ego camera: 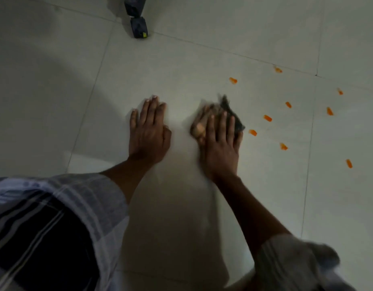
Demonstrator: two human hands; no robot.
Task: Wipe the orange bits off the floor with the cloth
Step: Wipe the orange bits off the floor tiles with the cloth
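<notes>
My right hand (220, 143) presses flat on a dark cloth (231, 116) on the pale tiled floor (181, 66); the cloth is blurred and shows an orange-stained patch at its left side. Several orange bits (267, 118) lie scattered on the tiles to the right of the cloth, the nearest one (253, 132) just beside my little finger. My left hand (149, 131) rests palm down on the floor to the left, fingers spread, holding nothing.
A dark boxy object (139, 27) stands on the floor at the top, with another dark piece (134, 5) behind it. My checked garment (45, 227) fills the lower left. Tile joints run across the floor.
</notes>
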